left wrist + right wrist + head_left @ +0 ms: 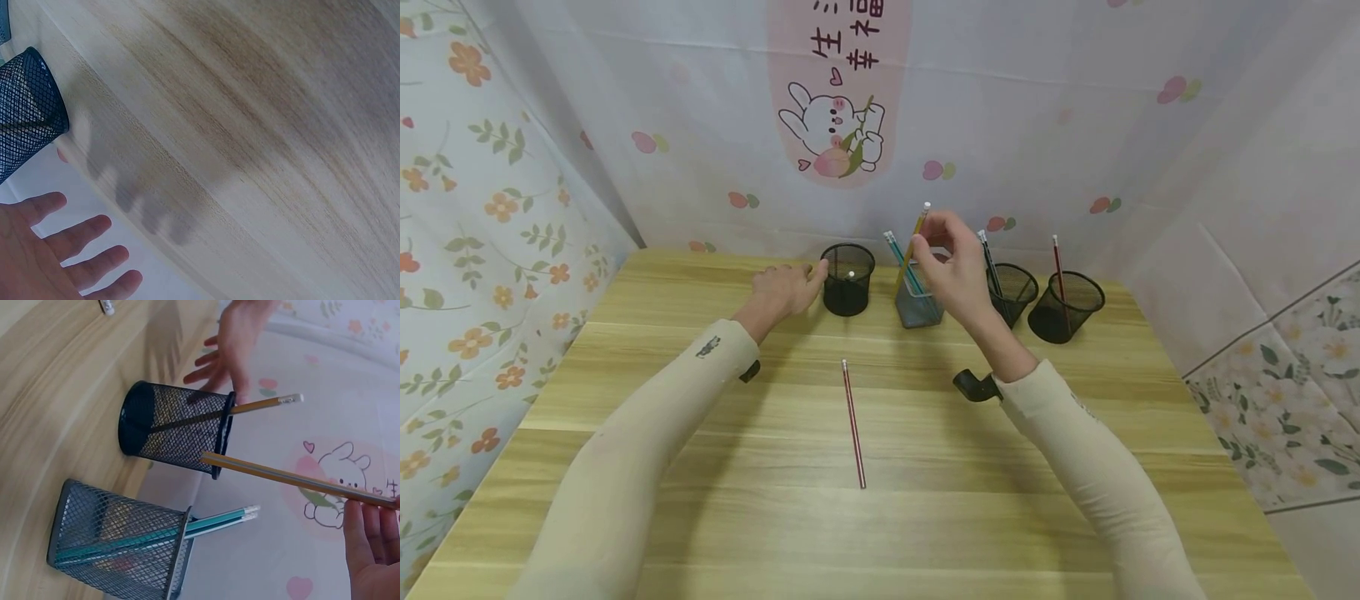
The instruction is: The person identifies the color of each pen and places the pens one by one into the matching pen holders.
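Observation:
My right hand (958,271) pinches a yellow pencil (913,242) near its white eraser end. The pencil slants downward between a round black mesh cup (847,298) and a square grey mesh cup (919,313). In the right wrist view its lower end overlaps the round cup's rim, and I cannot tell if they touch. That cup has another yellow pencil (259,405) standing in it. Teal pencils (219,520) lean in the square cup. With fingers spread, my left hand (784,290) is just left of the round cup; contact is unclear.
One red pencil (853,425) lies on the wooden table (760,508). Toward the right stand a round cup (1021,290) with dark pencils (989,258) and another cup (1051,323) with a red pencil (1058,265). A printed curtain (1015,100) hangs behind.

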The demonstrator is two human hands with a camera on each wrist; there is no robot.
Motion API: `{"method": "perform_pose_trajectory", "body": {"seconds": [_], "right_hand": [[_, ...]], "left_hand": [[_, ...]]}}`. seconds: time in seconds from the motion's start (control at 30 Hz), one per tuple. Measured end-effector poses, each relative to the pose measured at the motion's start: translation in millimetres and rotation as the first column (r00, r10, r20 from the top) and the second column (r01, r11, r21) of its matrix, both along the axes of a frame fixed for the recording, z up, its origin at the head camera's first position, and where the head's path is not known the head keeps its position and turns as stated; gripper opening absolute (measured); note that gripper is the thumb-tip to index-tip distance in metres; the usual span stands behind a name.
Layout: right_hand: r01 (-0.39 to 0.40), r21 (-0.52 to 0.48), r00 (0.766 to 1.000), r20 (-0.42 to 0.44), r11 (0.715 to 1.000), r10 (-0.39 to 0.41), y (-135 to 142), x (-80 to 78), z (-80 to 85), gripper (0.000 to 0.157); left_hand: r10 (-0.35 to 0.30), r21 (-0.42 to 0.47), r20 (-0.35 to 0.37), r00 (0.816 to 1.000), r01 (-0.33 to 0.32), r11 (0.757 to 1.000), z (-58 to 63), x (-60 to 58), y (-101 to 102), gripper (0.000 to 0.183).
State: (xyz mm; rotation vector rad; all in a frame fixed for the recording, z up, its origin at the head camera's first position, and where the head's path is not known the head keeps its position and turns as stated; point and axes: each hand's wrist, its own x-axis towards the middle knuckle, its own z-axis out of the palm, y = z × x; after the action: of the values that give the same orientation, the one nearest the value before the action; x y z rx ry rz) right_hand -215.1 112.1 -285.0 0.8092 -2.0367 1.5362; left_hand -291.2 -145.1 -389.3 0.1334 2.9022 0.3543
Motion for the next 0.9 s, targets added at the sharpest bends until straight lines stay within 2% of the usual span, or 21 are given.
{"method": "perform_pose_trajectory", "body": {"seconds": [0.3, 0.6, 0.77, 0.9], "right_hand": [[-0.036, -0.097, 0.999, -0.023, 0.995, 0.034, 0, -10.3, 1.5, 0.009], [-0.075, -0.12, 0.992, -0.106, 0.99, 0.062, -5, -18.9, 1.1, 0.009], [-0.081, -0.138, 0.993, -0.096, 0.987, 0.068, -10, -21.1, 1.3, 0.011], [-0.087, -0.131, 0.99, -0.12, 0.988, 0.071, -15, -23.8, 1.7, 0.011]], "left_hand": [[-0.005, -0.001, -0.006, 1.0, 0.005, 1.0, 0.2, 0.5, 1, 0.09], [0.004, -0.003, -0.005, 1.0, -0.004, 1.0, -0.9, 0.3, 1, 0.087], [0.003, -0.003, -0.005, 1.0, -0.003, 1.0, 0.3, 1.7, 1, 0.085], [0.003, -0.002, -0.021, 1.0, -0.003, 1.0, 0.7, 2.5, 1, 0.084]]}}
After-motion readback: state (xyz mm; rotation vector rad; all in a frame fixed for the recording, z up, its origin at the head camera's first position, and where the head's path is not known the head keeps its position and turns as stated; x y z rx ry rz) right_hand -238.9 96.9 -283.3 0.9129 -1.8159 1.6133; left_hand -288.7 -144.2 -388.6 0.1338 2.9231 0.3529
